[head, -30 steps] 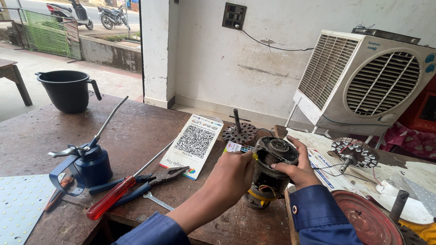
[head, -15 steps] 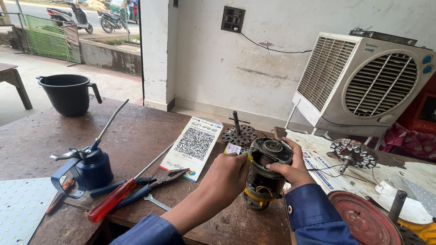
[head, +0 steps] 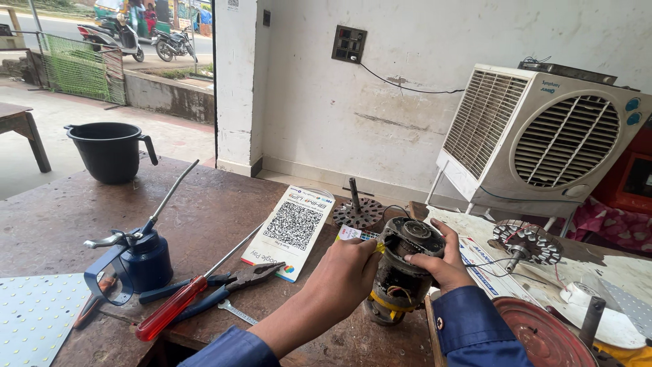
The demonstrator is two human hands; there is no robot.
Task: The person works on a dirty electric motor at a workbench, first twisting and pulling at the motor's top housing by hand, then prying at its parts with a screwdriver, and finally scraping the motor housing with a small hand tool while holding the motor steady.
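A dirty electric motor (head: 401, 272) with yellow windings stands upright on the brown workbench (head: 210, 211). My left hand (head: 345, 275) grips its left side, fingers curled against the casing. Across from it, my right hand (head: 438, 261) wraps the right side, with the thumb on the top rim. Both blue sleeves reach in from the bottom edge.
Left of the motor lie a red-handled screwdriver (head: 178, 304), blue-handled pliers (head: 224, 289), a blue oil can (head: 139, 255) and a printed card (head: 293, 231). A rotor disc (head: 358, 211) stands behind, a black mug (head: 110, 151) far left. An air cooler (head: 543, 139), another rotor (head: 526, 241) and a red lid (head: 543, 336) are to the right.
The view has shifted slightly and the motor sits a little more upright between my hands. Both hands keep their hold on it.
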